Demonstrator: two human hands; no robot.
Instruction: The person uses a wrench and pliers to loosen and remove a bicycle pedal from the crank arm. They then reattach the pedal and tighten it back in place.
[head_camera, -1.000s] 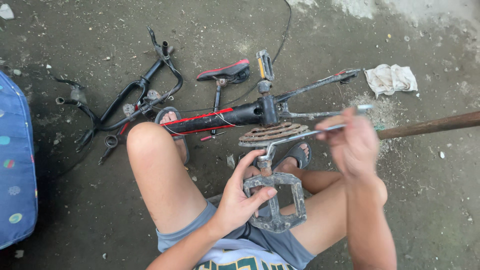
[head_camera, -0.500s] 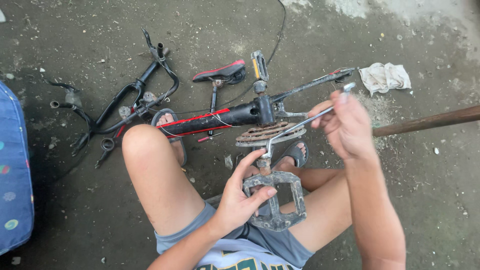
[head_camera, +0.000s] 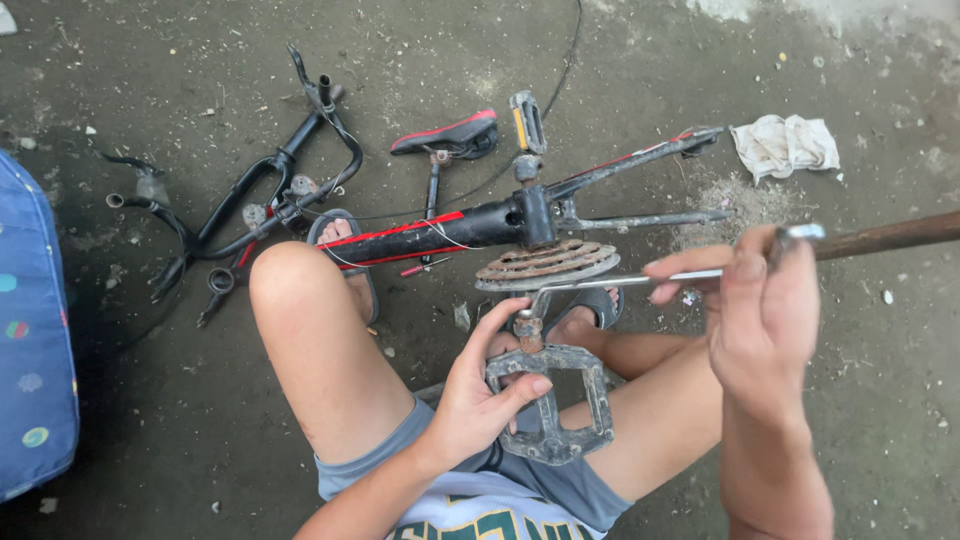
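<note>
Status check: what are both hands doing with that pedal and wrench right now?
Left hand grips the grey pedal. Right hand holds the wrench at the pedal axle. Rusty chainring sits close behind; nothing blocks the wrench.

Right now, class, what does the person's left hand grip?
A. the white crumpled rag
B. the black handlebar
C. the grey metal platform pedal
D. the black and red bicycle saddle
C: the left hand wraps round the grey metal platform pedal over the lap, while the white crumpled rag, the black and red bicycle saddle and the black handlebar lie untouched on the ground.
</note>
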